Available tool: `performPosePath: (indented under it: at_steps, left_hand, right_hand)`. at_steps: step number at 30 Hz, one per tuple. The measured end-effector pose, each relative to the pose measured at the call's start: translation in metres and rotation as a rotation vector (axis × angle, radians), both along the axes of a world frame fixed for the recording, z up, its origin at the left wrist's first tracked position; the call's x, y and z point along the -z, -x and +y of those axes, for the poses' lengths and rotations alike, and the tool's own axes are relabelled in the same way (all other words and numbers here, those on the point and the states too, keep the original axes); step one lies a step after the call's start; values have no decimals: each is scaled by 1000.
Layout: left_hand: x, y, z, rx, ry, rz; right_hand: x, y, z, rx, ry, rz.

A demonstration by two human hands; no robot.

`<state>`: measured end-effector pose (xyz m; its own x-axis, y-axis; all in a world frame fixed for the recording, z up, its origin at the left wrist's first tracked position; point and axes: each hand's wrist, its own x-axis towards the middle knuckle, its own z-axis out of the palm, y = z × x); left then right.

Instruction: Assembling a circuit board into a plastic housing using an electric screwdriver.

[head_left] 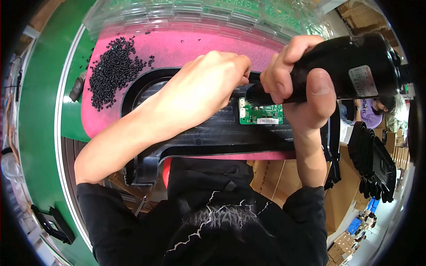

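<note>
My right hand (306, 84) is wrapped round a black power screwdriver (344, 66), held tilted with its narrow end over a green circuit board (262, 116). That board lies inside a wide black plastic housing (208, 137) on a pink mat (100, 126). Fingers curled, my left hand (213, 80) hovers over the housing just left of the screwdriver's narrow end. Its fingertips are turned away, so anything pinched in them is hidden. The driver's tip and part of the board are covered too.
A heap of small black screws (113, 73) is spread on the mat's left side. Clear plastic trays (177, 20) holding green boards line the far edge. Black plastic parts (372, 159) are stacked at the right, near cardboard boxes (344, 190). A person in purple (370, 113) sits beyond.
</note>
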<state>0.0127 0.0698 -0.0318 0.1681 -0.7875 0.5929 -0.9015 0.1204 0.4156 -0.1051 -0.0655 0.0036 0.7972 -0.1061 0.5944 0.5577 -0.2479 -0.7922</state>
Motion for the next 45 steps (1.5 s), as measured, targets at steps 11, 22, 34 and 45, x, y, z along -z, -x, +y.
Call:
performPosePath:
  at_steps: [11, 22, 34, 45]
  left_hand:
    - [-6, 2, 6, 39, -387, -26]
    - [-11, 1, 1, 293, -76, 74]
    - [-16, 5, 7, 298, -52, 92]
    - [-17, 5, 10, 288, -198, 143]
  right_hand:
    - [-3, 23, -10, -241, -324, -327]
    - [-18, 50, -2, -142, -467, -367]
    - [-15, 56, 6, -167, -404, -447]
    - [-11, 53, 0, -225, -284, -303]
